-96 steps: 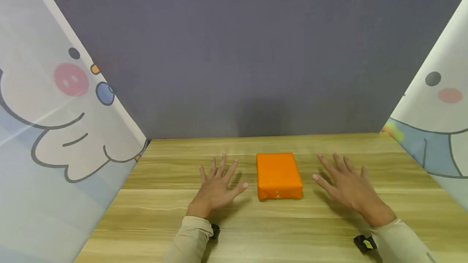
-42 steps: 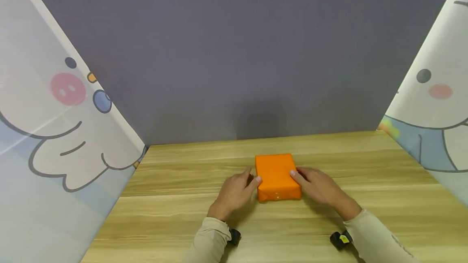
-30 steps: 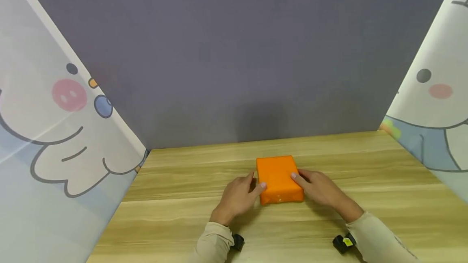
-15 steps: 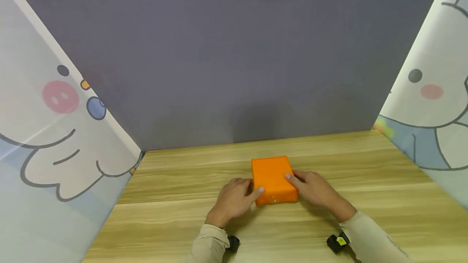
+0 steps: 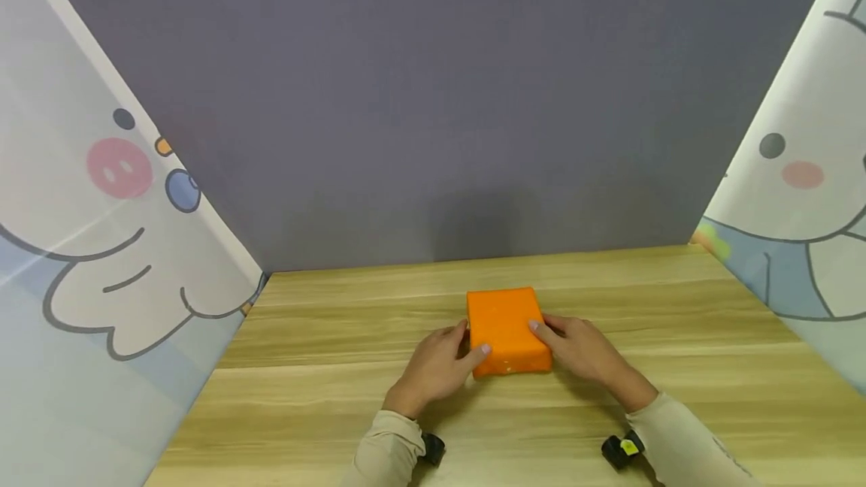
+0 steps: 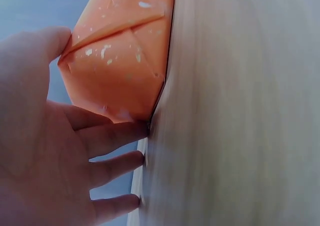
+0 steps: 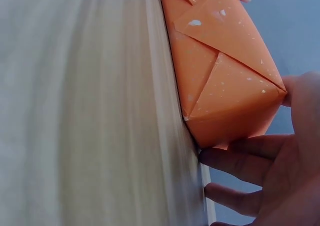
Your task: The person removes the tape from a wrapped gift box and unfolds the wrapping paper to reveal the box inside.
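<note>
An orange paper-wrapped box (image 5: 504, 319) sits on the wood-grain table (image 5: 318, 340), held from both sides. My left hand (image 5: 433, 368) grips its near left corner, thumb on the top edge. In the left wrist view the left fingers (image 6: 112, 137) reach down the side to the tabletop, below folded paper flecked with white. My right hand (image 5: 590, 353) holds the right side, thumb over the top edge. From the right wrist, the fingers (image 7: 237, 166) sit low against the box near the table, and the thumb is at the upper edge.
A grey panel (image 5: 433, 96) stands upright behind the table. Cartoon-printed sheets flank it on the left (image 5: 74, 299) and right (image 5: 785, 246). Black wrist cameras hang under both cuffs, the left camera (image 5: 433, 449) and the right camera (image 5: 619, 451).
Both hands, spread apart with fingers straight at first, have come inward and taken hold of the box. Over the last second, hands and box have hardly moved on the table; the head view shifts slightly.
</note>
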`<state>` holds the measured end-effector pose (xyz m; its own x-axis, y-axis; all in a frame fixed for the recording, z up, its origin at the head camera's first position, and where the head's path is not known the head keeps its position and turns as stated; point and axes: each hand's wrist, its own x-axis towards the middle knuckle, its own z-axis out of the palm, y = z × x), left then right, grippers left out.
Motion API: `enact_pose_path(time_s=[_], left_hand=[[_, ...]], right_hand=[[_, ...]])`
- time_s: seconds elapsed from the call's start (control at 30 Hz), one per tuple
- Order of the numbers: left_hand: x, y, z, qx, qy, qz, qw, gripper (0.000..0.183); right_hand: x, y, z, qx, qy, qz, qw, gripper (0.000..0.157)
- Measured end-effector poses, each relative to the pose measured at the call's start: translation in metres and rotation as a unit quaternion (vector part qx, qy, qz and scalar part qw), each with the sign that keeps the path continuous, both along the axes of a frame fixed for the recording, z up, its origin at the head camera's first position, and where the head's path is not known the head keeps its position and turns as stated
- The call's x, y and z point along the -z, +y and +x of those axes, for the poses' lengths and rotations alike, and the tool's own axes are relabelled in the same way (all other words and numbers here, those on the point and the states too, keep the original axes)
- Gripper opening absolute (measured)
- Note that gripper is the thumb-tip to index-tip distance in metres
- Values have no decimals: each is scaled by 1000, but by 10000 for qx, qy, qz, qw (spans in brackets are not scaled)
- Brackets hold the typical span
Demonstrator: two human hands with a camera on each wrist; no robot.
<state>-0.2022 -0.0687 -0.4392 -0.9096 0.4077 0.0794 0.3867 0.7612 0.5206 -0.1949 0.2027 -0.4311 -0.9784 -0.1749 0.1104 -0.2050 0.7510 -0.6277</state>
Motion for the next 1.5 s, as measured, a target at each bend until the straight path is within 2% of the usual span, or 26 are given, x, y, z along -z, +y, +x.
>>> enact_pose_path(time_s=[0.23,0.4,0.57,0.7,0.77,0.83,0.97,1.13,1.23,1.37,1.4,1.5], left_hand=[[1,-2,4,-20,-169,247,9996,78],[-2,1,3,-48,-134,412,9991,79],[-1,3,2,-71,-190,604,9980,78],[-1,4,3,-76,-234,841,9962,76],[-1,5,2,-27,-310,1114,9933,74],[0,5,1,49,-435,1504,9877,71],[1,4,0,161,-724,2282,9708,66],[2,0,0,2,-960,2838,9541,62],[2,0,0,-116,-1142,3276,9378,60],[1,2,0,-262,-1295,3748,9176,58],[-3,3,2,-292,-1323,3833,9137,58],[-5,4,1,-364,-1356,3994,9059,65]], right_hand=[[2,-6,0,-106,-124,-68,9998,72],[0,-7,0,54,-27,-156,9999,70],[0,-6,3,-23,41,-190,9998,68],[2,-6,5,-89,137,-252,9995,66],[2,-6,6,-67,143,-320,9994,65],[2,-6,5,10,128,-440,9990,64],[-1,-5,5,103,29,-758,9971,64],[-3,-6,4,83,-102,-1165,9931,57],[-3,-7,4,49,-373,-1814,9827,56],[-4,-7,7,60,-775,-2708,9595,59],[-3,-7,7,85,-767,-2785,9573,58],[-4,-7,7,179,-538,-2768,9592,57]])
